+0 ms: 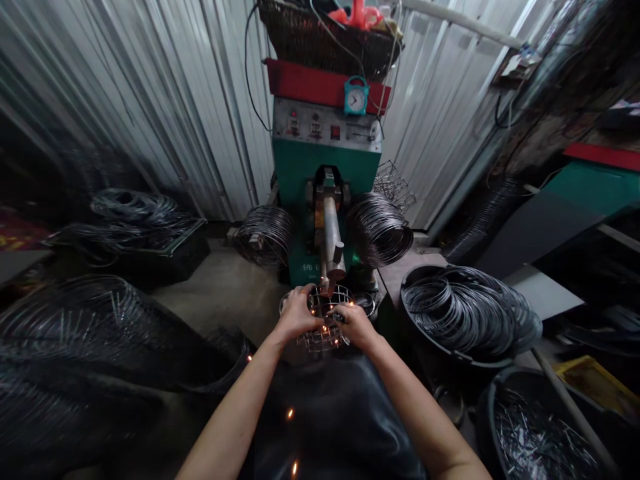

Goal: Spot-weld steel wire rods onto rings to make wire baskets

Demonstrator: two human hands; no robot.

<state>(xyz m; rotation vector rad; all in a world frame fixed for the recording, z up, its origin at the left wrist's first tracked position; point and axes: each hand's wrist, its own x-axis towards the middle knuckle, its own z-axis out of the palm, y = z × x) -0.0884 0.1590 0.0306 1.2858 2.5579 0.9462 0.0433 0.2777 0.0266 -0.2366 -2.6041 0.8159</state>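
Observation:
A round wire basket frame (324,319) sits under the metal arm (331,241) of a green welding machine (325,173). My left hand (296,313) grips the frame's left rim with fingers curled around it. My right hand (356,324) holds its right side, fingers closed on the wire. Small orange sparks glow inside the frame and fall over the dark apron on my lap.
Coils of wire rings (265,235) (379,228) hang on both sides of the machine. A black tub (467,313) of wire rings stands at right, another tub (540,433) of short wires below it. Finished wire frames (75,327) pile up at left. Corrugated metal walls stand behind.

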